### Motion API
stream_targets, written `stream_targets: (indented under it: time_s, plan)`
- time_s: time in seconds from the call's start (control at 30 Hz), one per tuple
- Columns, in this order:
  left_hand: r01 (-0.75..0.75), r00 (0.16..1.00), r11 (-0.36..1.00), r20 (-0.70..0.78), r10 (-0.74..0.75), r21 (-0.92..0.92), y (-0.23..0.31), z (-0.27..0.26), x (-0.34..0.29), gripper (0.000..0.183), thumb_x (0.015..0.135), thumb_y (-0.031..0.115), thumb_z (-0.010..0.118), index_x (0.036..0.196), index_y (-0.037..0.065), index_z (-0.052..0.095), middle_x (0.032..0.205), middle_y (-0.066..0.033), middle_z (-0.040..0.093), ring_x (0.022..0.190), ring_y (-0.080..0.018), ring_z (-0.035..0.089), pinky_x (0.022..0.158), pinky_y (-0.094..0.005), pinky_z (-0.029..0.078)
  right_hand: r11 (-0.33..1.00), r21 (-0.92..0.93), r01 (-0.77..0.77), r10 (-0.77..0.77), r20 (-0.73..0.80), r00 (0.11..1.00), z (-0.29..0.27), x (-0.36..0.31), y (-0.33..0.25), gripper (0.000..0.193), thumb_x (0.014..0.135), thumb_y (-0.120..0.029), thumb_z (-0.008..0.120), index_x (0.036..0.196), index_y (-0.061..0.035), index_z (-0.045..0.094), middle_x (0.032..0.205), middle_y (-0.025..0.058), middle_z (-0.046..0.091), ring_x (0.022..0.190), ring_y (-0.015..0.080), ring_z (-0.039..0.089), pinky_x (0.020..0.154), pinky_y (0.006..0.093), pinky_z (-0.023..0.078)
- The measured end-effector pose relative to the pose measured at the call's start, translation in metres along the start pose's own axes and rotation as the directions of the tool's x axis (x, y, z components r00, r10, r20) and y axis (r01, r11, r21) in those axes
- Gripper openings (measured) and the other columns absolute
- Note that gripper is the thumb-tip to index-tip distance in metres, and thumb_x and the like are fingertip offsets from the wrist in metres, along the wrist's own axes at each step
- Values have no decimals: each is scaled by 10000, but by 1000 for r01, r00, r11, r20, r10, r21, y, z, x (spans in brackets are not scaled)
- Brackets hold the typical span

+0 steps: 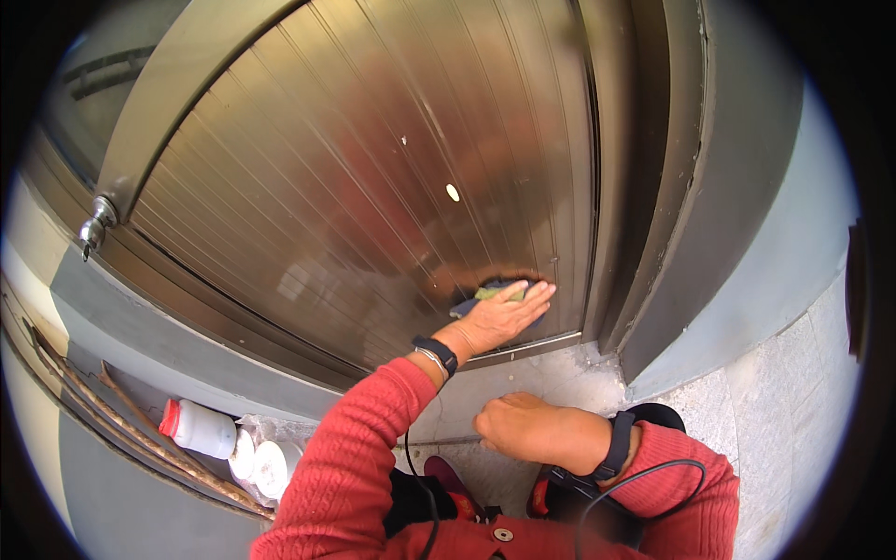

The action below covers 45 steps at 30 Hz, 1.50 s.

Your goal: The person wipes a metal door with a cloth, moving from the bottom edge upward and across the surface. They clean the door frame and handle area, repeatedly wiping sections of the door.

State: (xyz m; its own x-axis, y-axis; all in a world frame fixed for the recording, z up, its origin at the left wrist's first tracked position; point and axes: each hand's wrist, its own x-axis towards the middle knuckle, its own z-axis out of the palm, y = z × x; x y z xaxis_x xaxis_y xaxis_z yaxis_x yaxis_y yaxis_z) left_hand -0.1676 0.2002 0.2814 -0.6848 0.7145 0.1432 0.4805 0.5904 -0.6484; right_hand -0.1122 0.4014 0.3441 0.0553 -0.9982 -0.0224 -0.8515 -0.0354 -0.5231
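Pressed to the lower part of a brownish metal door is a dark blue and green cloth. My left hand lies over it, fingers stretched along the cloth and holding it against the grooved panel. A dark band and a thin bracelet circle that wrist. Lower down and to the right, my right hand is curled into a fist in front of my knees, apart from the door. Its back faces up, so the palm is hidden; nothing sticks out of it. A black strap is around the right wrist.
The dark door frame stands close on the right, above pale floor tiles. At lower left are a white jar with a red lid, white containers in clear plastic and long wooden sticks. Black cables hang by my arms.
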Motion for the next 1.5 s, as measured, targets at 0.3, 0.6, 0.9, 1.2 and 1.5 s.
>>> stream_targets:
  time_s: [0.3,0.6,0.9,1.2,1.5]
  plan:
    - [242,904,969,-352,-242,-45,-61,-71,-10,373,876,140,622,1239,139,709,1510,-77,588,1421,-230,534,1215,-510,318,999,-6,-51,51,33,998,-1,9,9,227,904,-228,716,890,-1,711,890,230,724,917,434,705,794,515,551]
    - [591,587,789,-760,-279,167,-234,-243,11,550,761,-81,635,1248,165,709,1455,-69,584,1367,-302,510,1201,-540,291,1000,17,-9,9,2,1000,6,12,6,203,880,-186,729,877,17,731,894,252,721,912,446,713,798,504,574]
    - [508,658,861,-644,-389,-1,-161,-185,-9,380,737,-11,694,1100,87,752,1193,-101,678,1146,-317,615,987,-435,475,999,-32,-20,22,39,999,4,11,9,219,910,-233,708,879,-17,713,887,215,730,912,428,708,797,516,555]
    - [434,840,878,-444,-313,201,-178,-213,-21,317,768,111,689,1083,120,724,1198,-54,625,1143,-257,576,966,-406,460,999,-36,-7,4,-70,998,-3,3,1,178,888,-151,651,848,-11,753,868,234,731,879,423,727,767,491,576]
    - [404,888,858,-362,-285,316,-190,-239,-15,311,804,150,641,1109,127,694,1196,-65,601,1147,-258,578,977,-429,438,996,-86,2,-9,-78,997,-2,4,-1,277,918,-266,718,850,2,729,863,229,722,884,428,718,781,506,566]
